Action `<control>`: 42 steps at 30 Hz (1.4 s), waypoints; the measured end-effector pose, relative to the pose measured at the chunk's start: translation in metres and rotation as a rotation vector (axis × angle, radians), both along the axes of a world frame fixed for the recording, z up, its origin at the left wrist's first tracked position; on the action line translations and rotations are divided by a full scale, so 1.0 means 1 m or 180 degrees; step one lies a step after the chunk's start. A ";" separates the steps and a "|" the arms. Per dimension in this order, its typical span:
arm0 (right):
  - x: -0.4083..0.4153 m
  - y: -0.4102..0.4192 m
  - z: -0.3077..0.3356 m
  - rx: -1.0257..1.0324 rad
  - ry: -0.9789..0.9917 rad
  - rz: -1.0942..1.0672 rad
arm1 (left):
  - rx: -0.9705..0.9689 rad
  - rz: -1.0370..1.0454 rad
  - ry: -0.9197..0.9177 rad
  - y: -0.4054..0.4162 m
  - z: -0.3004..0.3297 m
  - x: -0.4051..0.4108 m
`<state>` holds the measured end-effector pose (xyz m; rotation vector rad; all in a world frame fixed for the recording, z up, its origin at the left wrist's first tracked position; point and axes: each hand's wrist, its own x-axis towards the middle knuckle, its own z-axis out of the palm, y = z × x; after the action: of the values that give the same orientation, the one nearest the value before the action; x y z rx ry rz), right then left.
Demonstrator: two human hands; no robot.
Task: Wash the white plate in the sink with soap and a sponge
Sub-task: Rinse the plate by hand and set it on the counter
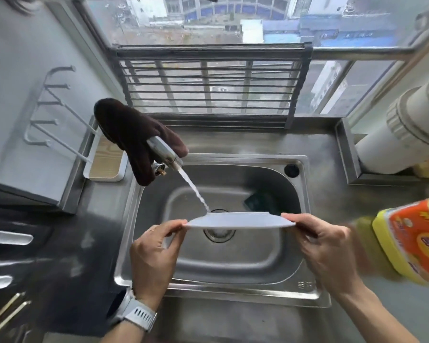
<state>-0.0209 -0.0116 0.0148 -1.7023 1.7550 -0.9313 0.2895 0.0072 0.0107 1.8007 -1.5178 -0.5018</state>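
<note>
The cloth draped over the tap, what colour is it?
Dark brown. The cloth shows clearly in the head view, hanging over the tap.

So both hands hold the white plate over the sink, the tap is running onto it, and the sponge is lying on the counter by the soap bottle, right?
Not quite. The head view shows the sponge lying inside the sink, at the back right, not on the counter. The rest holds: the left hand and right hand grip the white plate under the running tap.

Both hands hold white plate w/ water (tap running).
</note>
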 end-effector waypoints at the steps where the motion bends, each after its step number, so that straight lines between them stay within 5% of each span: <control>1: -0.002 0.001 0.003 -0.0051 -0.0023 0.0005 | -0.0018 -0.0031 -0.0030 -0.001 0.003 -0.001; 18: -0.014 -0.007 -0.043 0.0409 -0.0173 -0.0238 | 0.0311 0.0005 0.0149 -0.012 -0.029 -0.025; 29: -0.037 -0.005 0.006 0.0478 -0.0806 -0.0556 | 0.0410 0.0071 0.0647 -0.029 0.029 -0.050; 34: -0.075 0.012 0.022 0.0794 -0.1269 -0.1282 | 0.0985 0.0109 0.1134 -0.027 0.035 -0.102; 42: -0.148 0.082 0.002 0.1446 -0.1000 -0.1923 | 0.1972 -0.0041 0.1345 0.020 0.013 -0.191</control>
<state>-0.1692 0.0704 0.0164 -0.7075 2.0865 -0.8818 0.0983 0.0273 0.0234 1.9520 -1.1455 -1.3810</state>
